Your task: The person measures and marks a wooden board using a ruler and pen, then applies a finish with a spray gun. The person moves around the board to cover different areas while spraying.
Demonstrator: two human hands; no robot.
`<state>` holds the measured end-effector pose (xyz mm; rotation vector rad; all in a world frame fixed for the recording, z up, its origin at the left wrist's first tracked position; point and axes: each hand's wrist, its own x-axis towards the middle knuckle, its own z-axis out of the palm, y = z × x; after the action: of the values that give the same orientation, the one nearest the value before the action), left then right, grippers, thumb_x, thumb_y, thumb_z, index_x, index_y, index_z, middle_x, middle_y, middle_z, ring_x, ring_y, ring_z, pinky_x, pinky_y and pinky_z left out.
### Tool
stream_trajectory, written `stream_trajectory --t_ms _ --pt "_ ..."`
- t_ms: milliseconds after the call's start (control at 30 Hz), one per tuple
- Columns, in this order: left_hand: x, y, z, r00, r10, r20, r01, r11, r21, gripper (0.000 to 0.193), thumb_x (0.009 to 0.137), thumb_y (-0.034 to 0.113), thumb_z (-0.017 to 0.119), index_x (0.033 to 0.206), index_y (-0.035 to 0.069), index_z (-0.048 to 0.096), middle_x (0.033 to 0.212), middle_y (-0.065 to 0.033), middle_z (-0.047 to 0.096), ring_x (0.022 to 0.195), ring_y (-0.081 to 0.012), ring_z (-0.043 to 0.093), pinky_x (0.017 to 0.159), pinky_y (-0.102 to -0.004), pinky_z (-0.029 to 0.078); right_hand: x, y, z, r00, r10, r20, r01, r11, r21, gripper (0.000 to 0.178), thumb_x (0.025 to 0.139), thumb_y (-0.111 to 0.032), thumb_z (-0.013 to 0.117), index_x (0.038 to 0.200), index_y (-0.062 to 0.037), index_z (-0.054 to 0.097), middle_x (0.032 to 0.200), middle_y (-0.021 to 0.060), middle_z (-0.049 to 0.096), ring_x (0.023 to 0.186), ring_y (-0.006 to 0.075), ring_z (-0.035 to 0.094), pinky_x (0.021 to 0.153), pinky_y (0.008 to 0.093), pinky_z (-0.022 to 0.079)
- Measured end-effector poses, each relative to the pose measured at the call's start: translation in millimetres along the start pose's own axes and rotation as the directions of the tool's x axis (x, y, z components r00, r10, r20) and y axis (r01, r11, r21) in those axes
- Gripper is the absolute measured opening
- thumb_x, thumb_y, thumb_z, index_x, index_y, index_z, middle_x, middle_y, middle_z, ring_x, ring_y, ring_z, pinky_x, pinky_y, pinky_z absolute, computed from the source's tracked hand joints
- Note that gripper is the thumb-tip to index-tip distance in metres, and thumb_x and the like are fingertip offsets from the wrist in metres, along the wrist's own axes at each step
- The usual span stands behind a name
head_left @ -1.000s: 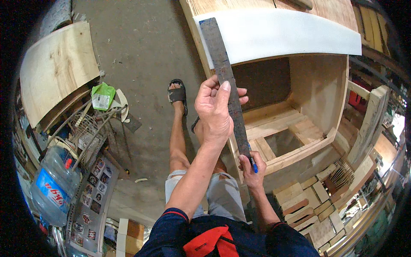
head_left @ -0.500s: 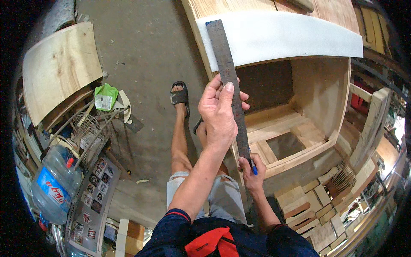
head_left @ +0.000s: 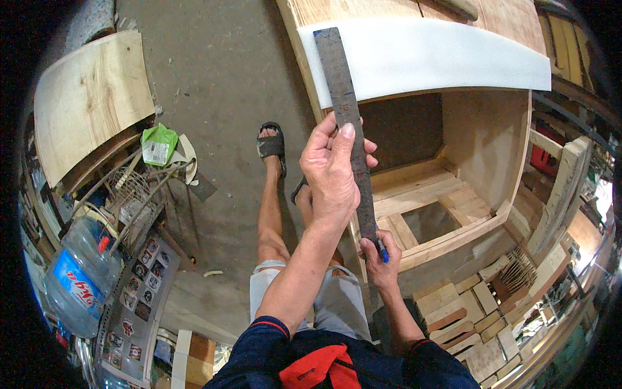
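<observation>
A long, worn, dark metal ruler (head_left: 341, 81) with blue and reddish marks runs from over the white foam sheet (head_left: 427, 61) down toward me. My left hand (head_left: 335, 155) grips it around the middle, the thumb lying on top. At the ruler's near end, my right hand (head_left: 381, 259) is closed on it and also holds a blue pen (head_left: 383, 251). Below the ruler's far part stands an open wooden frame box (head_left: 486, 129); the foam covers a strip of its upper side.
On the left are a bent plywood sheet (head_left: 97, 104), a green bag (head_left: 159, 144), a metal wire rack (head_left: 129, 188) and a large clear water bottle (head_left: 84, 279). Stacked wood offcuts (head_left: 476, 318) lie at the lower right. My sandalled foot (head_left: 271, 144) rests on the concrete floor.
The view has shifted very slightly. Both hands keep their hold on the ruler, and its position over the foam sheet looks almost the same.
</observation>
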<state>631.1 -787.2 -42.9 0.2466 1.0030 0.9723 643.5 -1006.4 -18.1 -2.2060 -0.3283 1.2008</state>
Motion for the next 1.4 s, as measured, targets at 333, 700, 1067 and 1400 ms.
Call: stream_trajectory --t_ms 333,700,1067,1400 --pt "0.8 -1.4 1.0 1.0 -0.013 -0.008 0.013 1.0 -0.013 0.028 0.096 0.011 0.061 0.12 -0.002 0.058 0.094 -0.0075 0.065 0.068 -0.0134 0.065 0.053 -0.0248 0.056 2.8 6.6 -4.8 0.997 -0.075 -0.011 0.074 0.994 -0.085 0.024 0.086 -0.008 0.072 0.104 -0.0029 0.058 0.081 0.0084 0.066 0.07 0.0136 0.062 0.062 0.0282 0.049" --pt "3.8 -6.1 -6.7 1.0 -0.013 -0.008 0.013 1.0 -0.017 0.031 0.095 0.011 0.062 0.123 0.001 0.057 0.099 -0.0093 0.066 0.068 -0.0159 0.066 0.051 -0.0289 0.056 74.2 -126.0 -55.6 0.827 -0.546 -0.136 0.556 0.83 0.048 0.025 0.096 -0.014 0.057 0.115 0.003 0.063 0.09 0.0078 0.066 0.073 0.0135 0.059 0.064 0.0289 0.049" --pt "2.8 -0.9 -2.0 0.998 -0.049 -0.04 0.05 0.999 0.009 0.033 0.095 0.011 0.062 0.125 -0.001 0.055 0.101 -0.01 0.065 0.069 -0.0166 0.064 0.053 -0.0287 0.054 231.3 -276.8 16.8 0.709 -0.698 0.102 0.664 0.709 0.236 0.024 0.092 -0.026 0.069 0.097 -0.003 0.067 0.073 0.0024 0.063 0.068 0.0087 0.057 0.063 0.0246 0.047" --pt "1.2 -0.8 -1.0 0.996 -0.071 -0.053 0.072 0.997 0.005 0.033 0.095 0.013 0.061 0.124 -0.002 0.055 0.102 -0.0102 0.065 0.07 -0.0158 0.064 0.054 -0.0286 0.055 231.2 -277.6 22.4 0.731 -0.678 0.083 0.65 0.728 0.219 0.023 0.092 -0.026 0.068 0.098 -0.003 0.066 0.074 0.0027 0.064 0.069 0.0097 0.059 0.064 0.0255 0.048"
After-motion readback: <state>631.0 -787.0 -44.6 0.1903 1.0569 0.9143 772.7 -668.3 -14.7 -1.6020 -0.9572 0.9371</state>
